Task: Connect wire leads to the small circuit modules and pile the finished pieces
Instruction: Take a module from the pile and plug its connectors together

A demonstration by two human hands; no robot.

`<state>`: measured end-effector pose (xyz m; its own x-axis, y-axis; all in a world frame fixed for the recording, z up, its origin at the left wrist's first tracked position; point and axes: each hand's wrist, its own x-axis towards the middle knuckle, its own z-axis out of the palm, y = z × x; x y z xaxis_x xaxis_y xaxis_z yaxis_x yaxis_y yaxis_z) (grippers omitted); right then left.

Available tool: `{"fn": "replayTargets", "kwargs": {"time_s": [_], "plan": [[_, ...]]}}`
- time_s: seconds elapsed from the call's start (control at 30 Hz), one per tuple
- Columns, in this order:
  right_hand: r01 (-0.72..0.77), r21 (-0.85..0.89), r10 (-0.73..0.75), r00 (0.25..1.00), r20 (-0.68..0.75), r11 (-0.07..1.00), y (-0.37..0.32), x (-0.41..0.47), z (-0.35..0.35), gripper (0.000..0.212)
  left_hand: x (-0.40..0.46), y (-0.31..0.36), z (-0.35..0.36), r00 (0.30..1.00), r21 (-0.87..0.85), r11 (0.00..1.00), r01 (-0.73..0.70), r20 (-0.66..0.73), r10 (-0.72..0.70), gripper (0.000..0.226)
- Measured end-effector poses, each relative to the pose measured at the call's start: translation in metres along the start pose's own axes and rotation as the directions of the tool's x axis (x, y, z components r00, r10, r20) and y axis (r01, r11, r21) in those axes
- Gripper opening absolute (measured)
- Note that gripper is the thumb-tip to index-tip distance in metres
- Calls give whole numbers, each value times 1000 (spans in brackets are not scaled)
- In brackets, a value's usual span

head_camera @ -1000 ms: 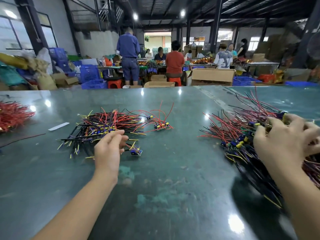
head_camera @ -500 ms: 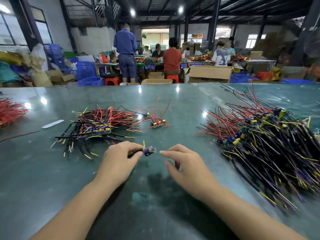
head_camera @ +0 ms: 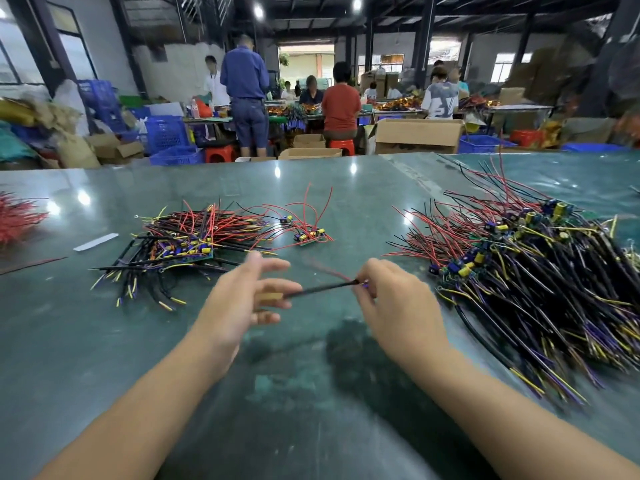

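Left hand (head_camera: 242, 299) is motion-blurred, its fingertips smeared; the module end of the black lead (head_camera: 320, 288) hides inside the right hand (head_camera: 394, 306); right pile (head_camera: 540, 271) runs off-frame.

Both forearms bare, no sleeves in view; left grip (head_camera: 239, 299) and right grip (head_camera: 398, 306) ungloved, ringless.

Black lead (head_camera: 320, 289) newly stretched between left hand (head_camera: 239, 299) and right hand (head_camera: 394, 306).

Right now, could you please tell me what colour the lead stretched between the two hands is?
Black, seen in the head view: the lead.
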<state>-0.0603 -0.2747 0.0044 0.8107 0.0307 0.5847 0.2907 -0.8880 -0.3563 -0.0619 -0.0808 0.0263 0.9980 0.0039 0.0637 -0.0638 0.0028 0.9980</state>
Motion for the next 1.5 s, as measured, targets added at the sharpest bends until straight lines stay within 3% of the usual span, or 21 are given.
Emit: {"fn": "replayTargets", "kwargs": {"time_s": [0.07, 0.13, 0.23, 0.3, 0.4, 0.53, 0.67, 0.77, 0.87, 1.03, 1.17, 1.23, 1.37, 1.5], "plan": [[-87, -20, 85, 993, -80, 996, 9, 4, -3, 12, 4, 3, -5, 984, -218, 976, 4, -171, -42, 44], [-146, 81, 156, 979, -134, 986, 15, 7, -5, 13, 4, 3, -7, 971, -321, 947, 11, -222, -86, 37], [-115, 291, 170, 970, -172, 950, 12, 8, -5, 13, 0, -3, 0, 989, -171, 978, 116, -71, -130, 22], [9, 402, 58, 986, -154, 915, 2, 3, -1, 17, -6, -10, 9, 989, -32, 992, 121, 84, -118, 15], [136, 539, -117, 991, -69, 831, -12, -6, 7, 21, -13, -17, 20, 973, -60, 996, 71, 222, -56, 10], [173, 558, -164, 984, -65, 811, -13, -8, 8, 12, -11, -17, 23, 982, -160, 987, 8, 189, 23, 18], [264, 478, -254, 963, -87, 838, -16, -10, 8, 14, -6, -21, 23, 990, -135, 989, -58, 117, 74, 21], [169, 571, -165, 985, -59, 804, -17, -11, 8, 18, -4, -22, 20, 993, -151, 984, -90, 67, 101, 15], [-58, 788, 25, 998, 54, 612, -17, -8, 6, 20, -4, -22, 18, 993, -154, 982, -110, 31, 116, 19], [-295, 910, 178, 951, 252, 291, -17, -5, 2, 18, -1, -22, 15, 991, -170, 977, -131, -44, 125, 19], [-404, 910, 145, 899, 414, -93, -21, -4, 1, 9, 2, -18, 14, 994, -311, 946, -90, -92, 64, 21], [-427, 877, 102, 884, 456, -220, -23, -4, -1, 11, 3, -16, 14, 996, -381, 923, -50, -87, 18, 21], [-464, 843, 48, 869, 493, -273, -23, -5, -2, 13, 1, -16, 13, 997, -409, 913, -4, -71, -27, 19], [-453, 850, 97, 865, 492, -270, -21, -4, 2, 15, 0, -17, 14, 995, -393, 919, -29, -98, -11, 21]]}}
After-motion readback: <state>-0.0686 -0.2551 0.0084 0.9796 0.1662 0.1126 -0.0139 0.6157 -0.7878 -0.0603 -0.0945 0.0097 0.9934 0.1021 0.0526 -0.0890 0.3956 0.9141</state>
